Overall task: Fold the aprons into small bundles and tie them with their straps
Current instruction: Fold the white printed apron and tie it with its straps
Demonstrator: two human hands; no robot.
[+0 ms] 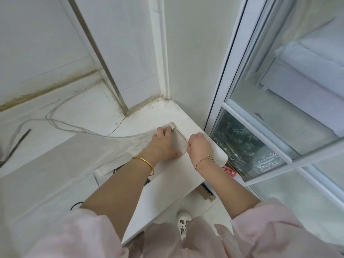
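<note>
White counter (167, 185) under the apron (115, 149) — left hand (163, 144) pressed flat, right hand (199, 146) pinching its edge (fingertips hidden).

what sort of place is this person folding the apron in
Probably a home utility corner or enclosed balcony: a white counter runs into a stained corner of white walls, a metal-framed glass window stands at the right, and the beige apron lies on the counter.
</note>
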